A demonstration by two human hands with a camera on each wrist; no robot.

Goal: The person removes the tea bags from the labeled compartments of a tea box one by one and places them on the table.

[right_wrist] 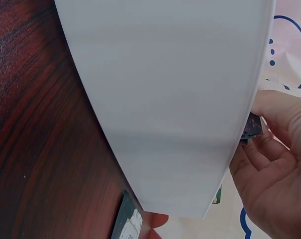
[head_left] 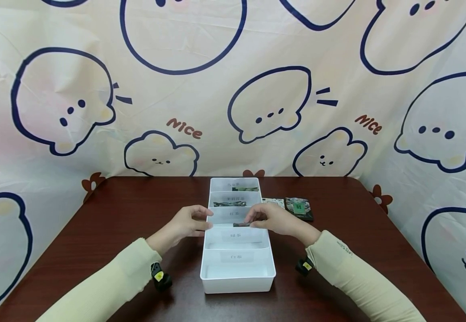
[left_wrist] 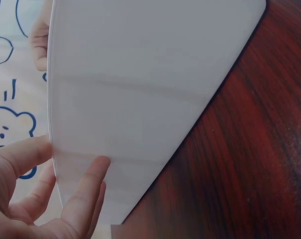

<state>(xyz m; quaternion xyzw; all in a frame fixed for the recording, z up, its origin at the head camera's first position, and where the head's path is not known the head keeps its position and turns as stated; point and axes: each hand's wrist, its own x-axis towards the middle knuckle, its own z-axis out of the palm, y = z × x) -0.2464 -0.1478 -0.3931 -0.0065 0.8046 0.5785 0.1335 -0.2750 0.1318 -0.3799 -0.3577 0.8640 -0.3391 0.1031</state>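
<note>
A long white divided box [head_left: 238, 285] stands on the table, its sections marked with paper labels. My left hand [head_left: 182, 223] is at the box's left side, fingers extended along the rim and outer wall; its fingertips [left_wrist: 103, 162] rest against that wall in the left wrist view. Over the right rim, my right hand [head_left: 275, 219] pinches a small dark tea packet [right_wrist: 252, 127] between thumb and fingers, above the middle section. A green packet [head_left: 245, 189] lies in the farthest section and a dark patterned packet [head_left: 230, 204] in the one before it.
Behind my right hand, a dark packet with a green square [head_left: 299, 207] lies on the brown table [head_left: 116, 210], beside a pale patterned packet [head_left: 275, 202]. A cartoon-printed cloth [head_left: 209, 98] hangs around the table's back and sides.
</note>
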